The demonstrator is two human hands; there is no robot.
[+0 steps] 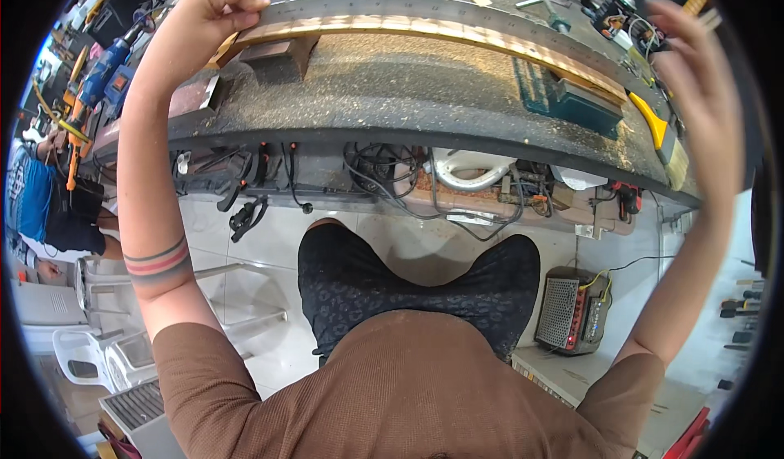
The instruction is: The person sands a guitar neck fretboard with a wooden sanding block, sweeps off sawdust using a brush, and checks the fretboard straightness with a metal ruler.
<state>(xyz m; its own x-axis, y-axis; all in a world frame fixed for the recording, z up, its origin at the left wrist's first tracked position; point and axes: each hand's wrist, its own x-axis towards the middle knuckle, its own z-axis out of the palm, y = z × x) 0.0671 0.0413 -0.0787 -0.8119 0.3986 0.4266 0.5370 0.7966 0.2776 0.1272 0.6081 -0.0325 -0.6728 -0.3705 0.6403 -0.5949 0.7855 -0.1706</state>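
At eleven o'clock, left hand (214, 14) pinches the wood strip (425, 30) while right hand (694, 83), fingers apart, hovers; that unsupported end could slip off the counter (367, 91).

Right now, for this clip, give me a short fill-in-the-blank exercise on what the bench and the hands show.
1. The left hand rests on the end of a long wooden ____ lying along the workbench.
2. The bench top is strewn with ____.
3. The right hand is raised above the yellow-handled ____ at the bench's right end.
4. On the floor stands a small ____.

Missing: strip; sawdust; brush; amplifier
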